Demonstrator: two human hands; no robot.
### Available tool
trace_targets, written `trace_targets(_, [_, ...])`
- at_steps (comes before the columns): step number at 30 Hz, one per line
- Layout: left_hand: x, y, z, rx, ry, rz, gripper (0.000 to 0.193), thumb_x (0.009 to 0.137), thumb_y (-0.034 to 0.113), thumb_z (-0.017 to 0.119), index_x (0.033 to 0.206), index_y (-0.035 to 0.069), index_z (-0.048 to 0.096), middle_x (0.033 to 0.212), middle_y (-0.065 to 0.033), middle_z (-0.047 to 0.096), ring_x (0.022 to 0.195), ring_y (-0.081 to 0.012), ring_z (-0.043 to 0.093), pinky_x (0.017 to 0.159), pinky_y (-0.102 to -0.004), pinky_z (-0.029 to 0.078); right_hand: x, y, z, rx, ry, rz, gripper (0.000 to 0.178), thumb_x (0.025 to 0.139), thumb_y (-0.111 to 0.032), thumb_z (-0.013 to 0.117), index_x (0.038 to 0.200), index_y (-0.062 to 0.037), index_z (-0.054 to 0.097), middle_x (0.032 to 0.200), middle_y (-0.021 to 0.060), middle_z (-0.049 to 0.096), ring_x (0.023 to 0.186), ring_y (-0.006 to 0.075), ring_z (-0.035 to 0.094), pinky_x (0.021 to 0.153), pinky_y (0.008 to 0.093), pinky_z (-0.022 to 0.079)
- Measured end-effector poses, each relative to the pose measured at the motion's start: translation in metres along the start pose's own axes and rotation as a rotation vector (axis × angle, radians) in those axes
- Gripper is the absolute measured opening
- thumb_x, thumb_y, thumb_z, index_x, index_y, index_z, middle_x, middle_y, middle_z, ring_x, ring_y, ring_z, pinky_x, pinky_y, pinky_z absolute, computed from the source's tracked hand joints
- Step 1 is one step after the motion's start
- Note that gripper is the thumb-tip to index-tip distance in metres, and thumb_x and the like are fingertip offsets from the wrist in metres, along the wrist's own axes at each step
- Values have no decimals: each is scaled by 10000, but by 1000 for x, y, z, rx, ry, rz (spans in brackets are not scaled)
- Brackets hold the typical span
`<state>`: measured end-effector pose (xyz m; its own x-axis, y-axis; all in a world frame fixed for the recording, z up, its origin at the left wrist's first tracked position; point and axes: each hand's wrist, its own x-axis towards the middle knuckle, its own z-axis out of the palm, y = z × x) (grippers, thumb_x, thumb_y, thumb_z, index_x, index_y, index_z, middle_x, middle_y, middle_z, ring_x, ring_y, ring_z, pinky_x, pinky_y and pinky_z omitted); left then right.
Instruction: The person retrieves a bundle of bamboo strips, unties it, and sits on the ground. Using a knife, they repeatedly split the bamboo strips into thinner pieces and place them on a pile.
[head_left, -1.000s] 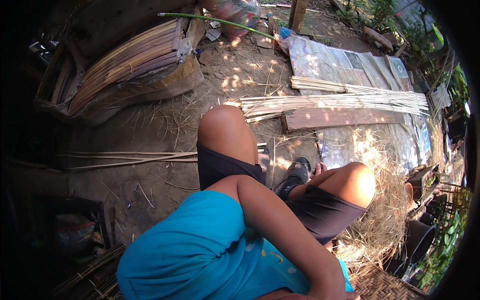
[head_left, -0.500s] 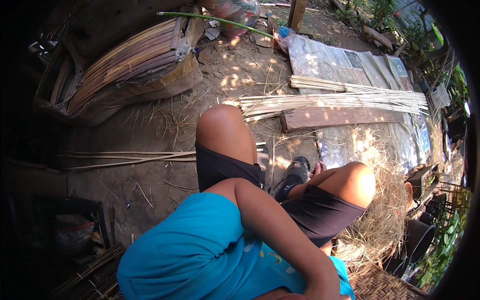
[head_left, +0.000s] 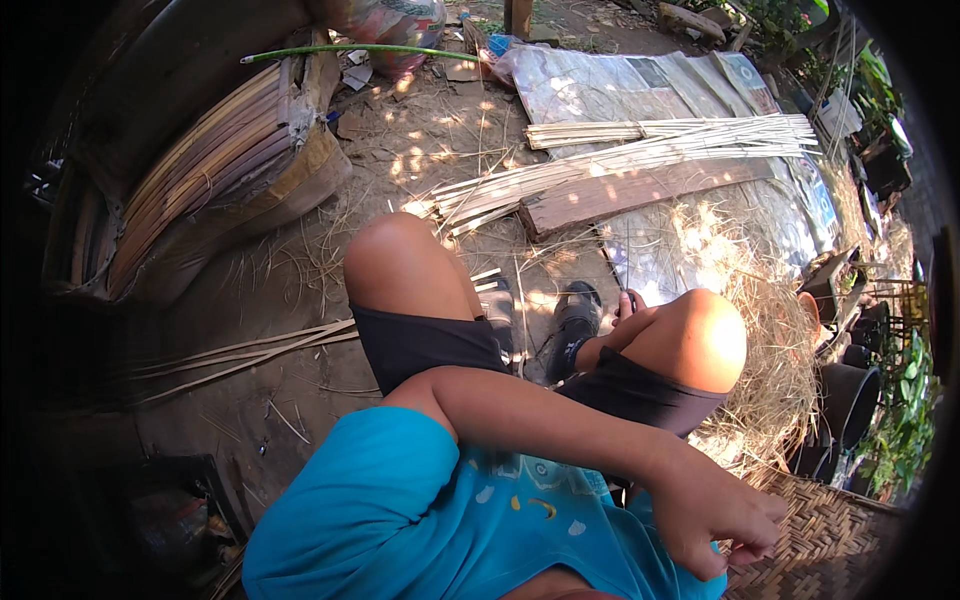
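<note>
My left arm reaches across my blue shirt, and my left hand hangs over the near right side. Its fingers are loosely bent and apart, with nothing visible in them. Beyond it lies a woven bamboo mat. Past my raised right knee, low by my shoe, only the fingers of my right hand show, closed around a thin dark tool that looks like a knife; the leg hides the rest. A brown wooden plank lies ahead, beside a bundle of pale bamboo strips.
Printed sheets cover the ground under the bundle. Curly shavings are heaped right of my knee. Darker strips fill an old padded frame at far left. A green pole lies behind. Black pots stand at right.
My left hand has swung out to the right from the lower edge, where it was mostly out of sight. The view has shifted; my right hand stays low beside the shoe.
</note>
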<state>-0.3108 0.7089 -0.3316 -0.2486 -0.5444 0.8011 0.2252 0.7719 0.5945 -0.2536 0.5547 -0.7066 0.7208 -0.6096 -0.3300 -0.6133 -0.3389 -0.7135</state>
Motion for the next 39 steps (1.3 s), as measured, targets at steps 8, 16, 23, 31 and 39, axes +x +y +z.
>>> trace_targets(8, [36,34,-65,233,-253,-376,209,930,197,606,1059,42,660,987,-155,676,948,-339,659,799,-436,520,15,-104,-94,-76,-101,-239,498,984,-392,640,1365,-77,583,697,115,653,573,173,632,554,353,515])
trace_targets(16, [20,53,-85,-803,-46,-512,206,963,139,621,1089,-14,674,871,-80,710,836,-142,678,750,-304,540,35,-137,-65,32,-215,-270,482,989,-335,636,1375,-55,569,814,97,654,613,150,630,535,322,521])
trace_targets(23, [41,49,-96,-911,-16,-257,244,934,92,635,1145,-29,656,966,-128,710,919,-193,692,808,-338,561,46,-143,-5,147,-329,-182,455,986,-346,635,1362,-98,570,882,95,651,639,162,646,547,336,551])
trace_targets(31, [46,-13,-121,-955,-54,-137,238,892,31,639,1118,-44,650,920,-137,704,863,-206,698,779,-337,564,60,-120,-9,178,-364,-148,450,981,-323,652,1358,-88,578,872,113,662,629,164,650,559,339,561])
trace_targets(39, [40,-51,-160,-1092,-105,-71,242,850,-31,642,1091,-60,645,873,-145,698,807,-219,705,750,-337,567,93,-79,-7,224,-315,-79,475,987,-336,615,1364,-52,564,840,112,658,637,174,647,549,336,552])
